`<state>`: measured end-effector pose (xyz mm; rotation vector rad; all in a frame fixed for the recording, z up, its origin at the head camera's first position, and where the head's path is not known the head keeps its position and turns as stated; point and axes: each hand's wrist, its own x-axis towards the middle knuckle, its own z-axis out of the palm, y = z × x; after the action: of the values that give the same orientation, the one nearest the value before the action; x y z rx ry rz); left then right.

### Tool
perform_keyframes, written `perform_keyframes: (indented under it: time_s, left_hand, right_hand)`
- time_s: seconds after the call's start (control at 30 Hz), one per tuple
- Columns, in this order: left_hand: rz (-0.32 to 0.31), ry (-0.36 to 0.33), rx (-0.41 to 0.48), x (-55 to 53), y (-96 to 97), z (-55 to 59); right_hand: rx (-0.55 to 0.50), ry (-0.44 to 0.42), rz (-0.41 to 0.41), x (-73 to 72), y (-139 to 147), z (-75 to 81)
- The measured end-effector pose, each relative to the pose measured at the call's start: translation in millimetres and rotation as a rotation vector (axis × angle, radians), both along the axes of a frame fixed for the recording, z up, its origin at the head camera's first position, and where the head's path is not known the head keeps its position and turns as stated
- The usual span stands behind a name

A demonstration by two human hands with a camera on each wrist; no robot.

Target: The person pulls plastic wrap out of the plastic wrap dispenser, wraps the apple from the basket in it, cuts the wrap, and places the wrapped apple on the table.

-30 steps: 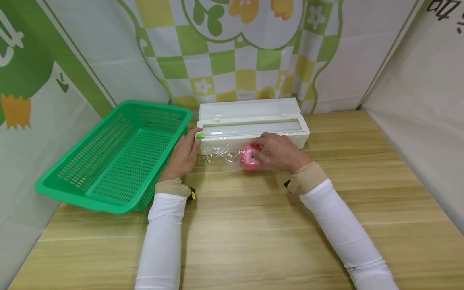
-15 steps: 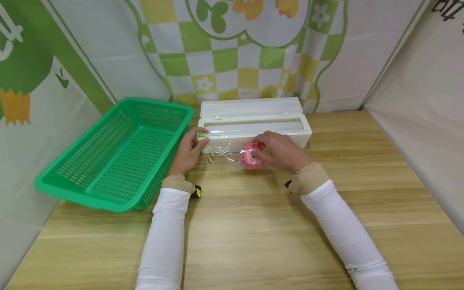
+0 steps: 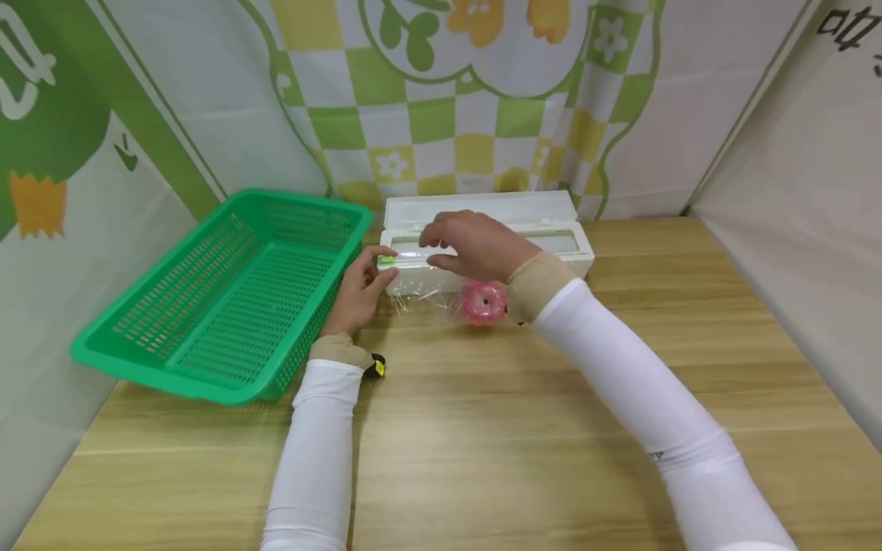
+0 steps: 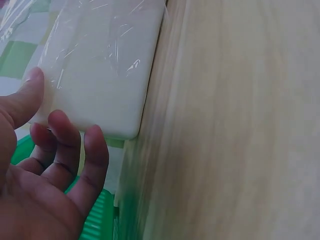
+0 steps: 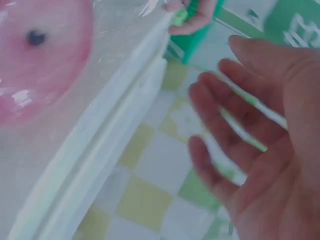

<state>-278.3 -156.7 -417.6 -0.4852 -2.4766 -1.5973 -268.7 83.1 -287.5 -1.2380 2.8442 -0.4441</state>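
A white cling film box point(image 3: 492, 270) stands at the back of the table with its lid up. My left hand point(image 3: 354, 291) is at its left end, thumb and index finger pinching the small green slide cutter point(image 3: 387, 261). Clear film point(image 3: 416, 298) hangs over the front of the box and around a round pink-red fruit, apple-like with a dark centre point(image 3: 482, 303), which sits before the box. My right hand point(image 3: 475, 243) is over the middle of the box, fingers spread and slightly bent, holding nothing, as the right wrist view point(image 5: 260, 115) also shows.
A green plastic basket point(image 3: 276, 375) stands left of the box, close beside my left forearm. Behind the box hangs a checked green, yellow and white cloth point(image 3: 427, 115). White side walls bound the wooden table point(image 3: 496, 459) left and right.
My right hand has let go of the wrapped fruit and moved up and left over the box. The fruit stays in place; my left hand has closed in on the green slide cutter.
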Motion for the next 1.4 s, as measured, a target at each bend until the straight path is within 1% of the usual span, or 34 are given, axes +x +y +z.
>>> perform_keyframes:
  time_s: [0.07, 0.13, 0.3, 0.4, 0.53, 0.6, 0.73, 0.97, 1.13, 1.23, 1.3, 1.4]
  left_hand:
    - [-0.009, -0.006, 0.013, -0.2, -0.2, -0.9]
    - [-0.011, -0.001, 0.025, -0.7, -0.1, -1.9]
    - [-0.012, 0.014, 0.037, -2.3, -0.9, -3.0]
    - [-0.001, 0.004, 0.031, -2.1, -1.6, -2.1]
    - [0.014, -0.018, 0.025, -0.2, -1.7, -2.5]
    - [0.02, -0.02, 0.022, 0.5, -2.1, -2.6]
    - [0.026, -0.018, 0.011, 1.1, -2.5, -2.5]
    - [0.004, -0.021, 0.011, 0.1, -0.2, -1.5]
    - [0.005, -0.012, 0.005, -1.2, -1.3, -1.5]
    - [-0.008, -0.014, -0.01, -0.9, -2.0, -0.8]
    - [-0.018, -0.016, -0.018, -0.7, -1.9, -0.4]
    - [-0.028, -0.019, -0.014, -0.4, -1.5, 0.4]
  right_hand:
    - [0.05, 0.004, 0.045, -8.8, -16.4, 0.6]
    - [0.112, 0.023, 0.069, -14.9, -31.9, -0.1]
    - [0.264, 0.105, 0.099, -22.2, -62.9, -5.7]
    - [0.329, 0.173, 0.099, -22.7, -75.7, -8.9]
    - [0.375, 0.226, 0.073, -23.6, -86.5, -13.2]
    - [0.384, 0.234, 0.073, -25.1, -90.1, -14.8]
    - [0.384, 0.218, 0.082, -28.4, -93.6, -17.0]
    - [0.336, 0.172, 0.07, -34.1, -91.8, -20.1]
    - [0.282, 0.101, 0.065, -38.3, -89.7, -20.6]
    - [0.265, 0.05, 0.051, -40.8, -87.5, -20.3]
    - [0.266, 0.032, 0.052, -41.8, -85.5, -19.9]
    - [0.263, 0.032, 0.069, -42.7, -82.7, -19.7]
